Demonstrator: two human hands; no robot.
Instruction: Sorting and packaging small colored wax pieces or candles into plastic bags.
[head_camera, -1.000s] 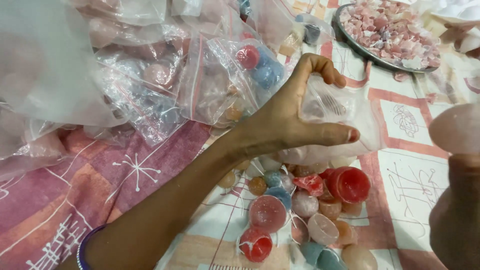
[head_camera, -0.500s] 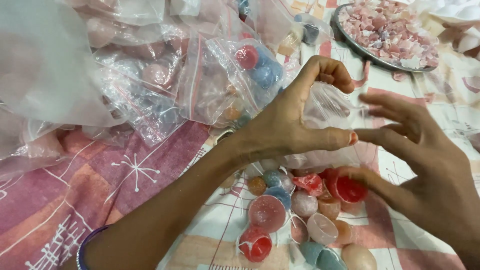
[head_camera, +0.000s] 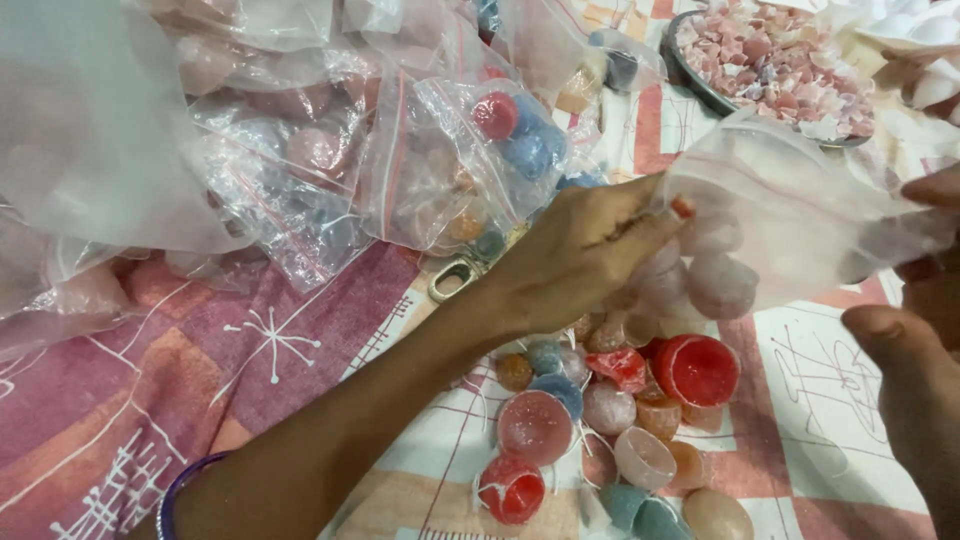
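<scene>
1. Since the earlier frame, the clear bag (head_camera: 800, 215) had swung up and to the right, and the right hand (head_camera: 915, 340) had slid toward the right edge.
2. Left hand (head_camera: 580, 255) had its grip pinched shut on the bag's near edge, thumb and fingers closed on the plastic.
3. Right hand's grip was closed on the bag's far side, with the thumb below; part of the hand was cut off by the frame.
4. The bag hung between both hands, above the pile of coloured cups (head_camera: 610, 420), with pale round pieces inside it.
5. Filled bags (head_camera: 450, 160) lay on the patterned cloth (head_camera: 150, 390) beyond the left hand.
6. A bowl of pink chips (head_camera: 770, 60) stood at the top right.
</scene>
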